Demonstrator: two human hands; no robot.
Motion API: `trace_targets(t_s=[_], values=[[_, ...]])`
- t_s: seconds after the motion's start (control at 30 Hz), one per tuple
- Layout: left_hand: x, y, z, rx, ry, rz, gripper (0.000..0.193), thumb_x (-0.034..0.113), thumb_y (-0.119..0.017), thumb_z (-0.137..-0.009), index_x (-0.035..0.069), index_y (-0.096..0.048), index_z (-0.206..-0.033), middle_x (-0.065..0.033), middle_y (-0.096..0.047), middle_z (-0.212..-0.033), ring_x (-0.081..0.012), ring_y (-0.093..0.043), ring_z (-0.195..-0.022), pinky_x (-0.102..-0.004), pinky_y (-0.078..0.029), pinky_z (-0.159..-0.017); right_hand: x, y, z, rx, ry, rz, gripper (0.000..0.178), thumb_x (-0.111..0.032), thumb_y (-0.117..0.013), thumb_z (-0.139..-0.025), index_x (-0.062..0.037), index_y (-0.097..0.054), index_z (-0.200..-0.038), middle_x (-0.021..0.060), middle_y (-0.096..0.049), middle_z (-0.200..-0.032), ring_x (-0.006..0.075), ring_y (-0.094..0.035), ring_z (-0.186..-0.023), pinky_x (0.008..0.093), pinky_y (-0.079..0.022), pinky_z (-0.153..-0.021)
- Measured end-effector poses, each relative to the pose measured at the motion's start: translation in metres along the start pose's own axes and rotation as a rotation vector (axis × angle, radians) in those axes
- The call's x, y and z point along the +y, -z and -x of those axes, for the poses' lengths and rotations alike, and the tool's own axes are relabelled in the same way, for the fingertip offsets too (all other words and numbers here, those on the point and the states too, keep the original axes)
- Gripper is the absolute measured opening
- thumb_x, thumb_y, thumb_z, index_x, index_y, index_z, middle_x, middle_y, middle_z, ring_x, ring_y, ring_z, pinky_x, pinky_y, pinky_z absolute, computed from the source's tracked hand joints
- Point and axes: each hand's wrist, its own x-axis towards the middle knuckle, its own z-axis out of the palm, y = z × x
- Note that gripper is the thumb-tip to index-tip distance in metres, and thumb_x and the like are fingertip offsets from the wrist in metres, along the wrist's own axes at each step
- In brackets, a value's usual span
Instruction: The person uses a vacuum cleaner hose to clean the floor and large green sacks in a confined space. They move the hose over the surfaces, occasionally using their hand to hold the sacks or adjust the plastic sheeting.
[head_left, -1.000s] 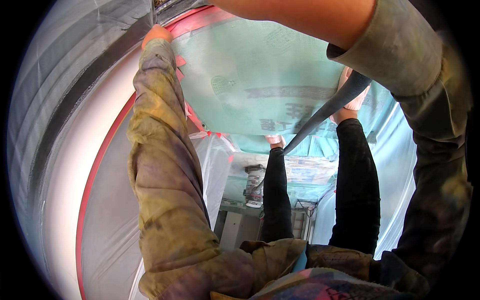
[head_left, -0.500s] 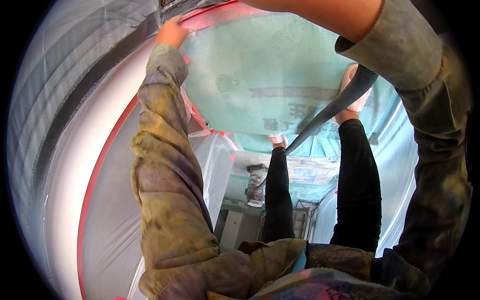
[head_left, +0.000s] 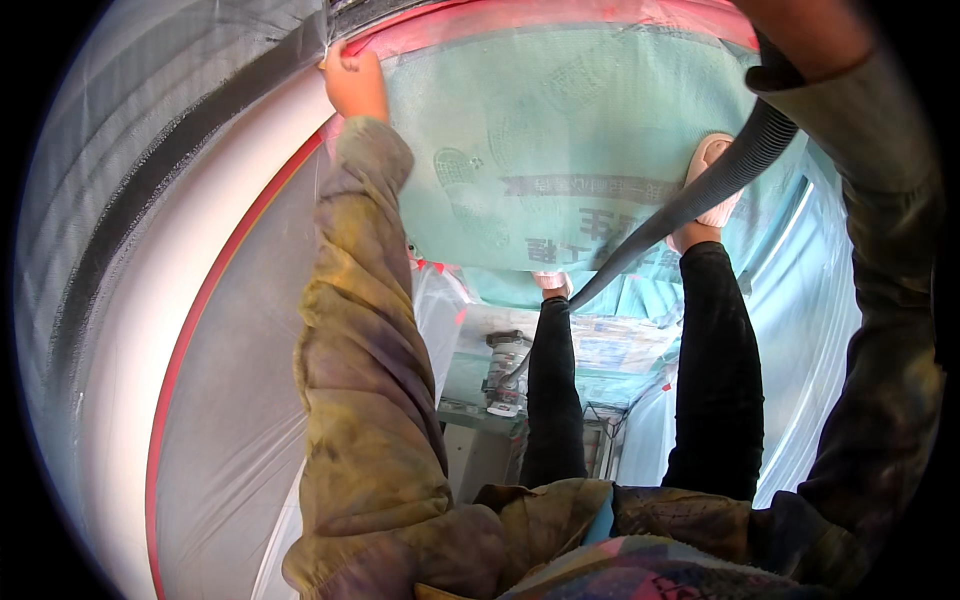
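My left hand [head_left: 357,84] is up at the far left corner of a green protective sheet [head_left: 470,120], beside red tape [head_left: 440,32]. Its fingers are curled together, and whatever they pinch is too small to make out. Next to them runs a dark strip [head_left: 160,180] partly under clear plastic film [head_left: 190,60]. At the upper right, my bare right forearm [head_left: 810,35] leaves the picture, so the hand is out of view. A ribbed grey hose [head_left: 690,210] passes up behind that forearm.
My feet in pink shoes [head_left: 712,165] stand on the green sheet. A white curved edge [head_left: 130,400] with a red line [head_left: 170,430] borders grey film on the left. Behind me sits a cylindrical machine [head_left: 507,375] beside the hose; translucent sheeting [head_left: 800,300] hangs at right.
My left hand has shifted a little right along the corner, its fingers now curled. My right forearm has swung from the top middle to the right, and the hose's upper part has moved right.
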Motion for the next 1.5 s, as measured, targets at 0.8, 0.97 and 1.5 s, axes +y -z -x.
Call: trace_targets(t_s=[0.8,0.97,1.5], values=[[-0.023,-0.045,0.045,-0.236,0.689,-0.258,0.167,0.072,-0.087,-0.049,0.006,0.026,-0.152,-0.0269,0.026,-0.159,-0.0450,0.021,-0.148,-0.0690,-0.017,-0.114,0.068,-0.218,-0.064,-0.730,-0.035,1.810,0.027,-0.005,-0.064,-0.080,-0.0040,-0.072,-0.106,0.0161,-0.072,-0.090,0.0325,-0.069,-0.084,0.0402,-0.055,-0.072],[-0.018,-0.047,0.047,-0.242,0.642,-0.253,0.167,0.077,-0.084,-0.048,0.005,0.025,-0.153,-0.0298,0.023,-0.159,-0.0481,0.018,-0.148,-0.0709,-0.012,-0.113,0.062,-0.255,-0.093,-0.923,0.004,2.090,0.027,-0.004,-0.064,-0.080,-0.0041,-0.072,-0.106,0.0159,-0.072,-0.090,0.0322,-0.069,-0.084,0.0401,-0.055,-0.072],[-0.018,-0.050,0.048,-0.252,0.640,-0.284,0.164,0.077,-0.082,-0.051,0.004,0.023,-0.153,-0.0291,0.020,-0.160,-0.0483,0.016,-0.149,-0.0699,-0.014,-0.114,0.088,-0.283,-0.093,-1.188,0.026,2.268,0.027,-0.003,-0.064,-0.080,-0.0044,-0.072,-0.106,0.0153,-0.072,-0.090,0.0313,-0.070,-0.084,0.0397,-0.055,-0.071]])
